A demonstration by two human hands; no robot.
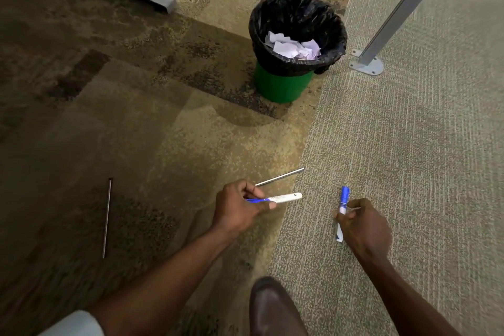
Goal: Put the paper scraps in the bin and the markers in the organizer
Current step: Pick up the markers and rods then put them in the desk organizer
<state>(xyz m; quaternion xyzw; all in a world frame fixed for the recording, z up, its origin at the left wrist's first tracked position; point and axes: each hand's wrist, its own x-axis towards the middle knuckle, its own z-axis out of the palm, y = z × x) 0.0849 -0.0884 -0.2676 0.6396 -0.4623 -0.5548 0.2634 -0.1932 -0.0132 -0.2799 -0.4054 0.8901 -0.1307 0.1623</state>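
Observation:
A green bin (282, 87) lined with a black bag stands on the carpet ahead, with white paper scraps (293, 48) inside. My left hand (238, 211) is closed around a white marker with a blue cap (286, 197), held level and pointing right. My right hand (364, 224) grips a second blue-and-white marker (344, 199) that points away from me, low over the light carpet. No organizer is in view.
Two thin metal rods lie on the floor: one (107, 217) to the left, one (281, 177) just beyond my left hand. A grey metal post with a bolted foot (366, 65) stands right of the bin. My brown shoe (275, 308) is at the bottom.

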